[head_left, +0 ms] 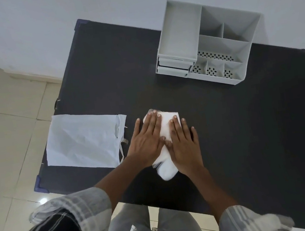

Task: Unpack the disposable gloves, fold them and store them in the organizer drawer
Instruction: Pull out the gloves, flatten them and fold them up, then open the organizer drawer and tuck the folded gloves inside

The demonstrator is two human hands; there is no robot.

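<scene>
A white stack of disposable gloves [166, 127] lies flat near the middle of the black table [248, 131]. My left hand [147, 139] presses flat on its left side, fingers spread. My right hand [184, 142] presses flat on its right side; the thumbs nearly touch. The gloves' near end [166, 171] sticks out below my hands. The torn white packaging bag [82, 140] lies flat at the table's left edge. The grey organizer [208, 43] stands at the far right, its two small drawers [174, 66] at its front left, both pushed in.
The organizer has several open compartments, some with perforated floors [215, 55]. The table's left edge overhangs a tiled floor [1, 121]. A white wall [93, 4] runs behind the table. My legs and checked sleeves are at the near edge.
</scene>
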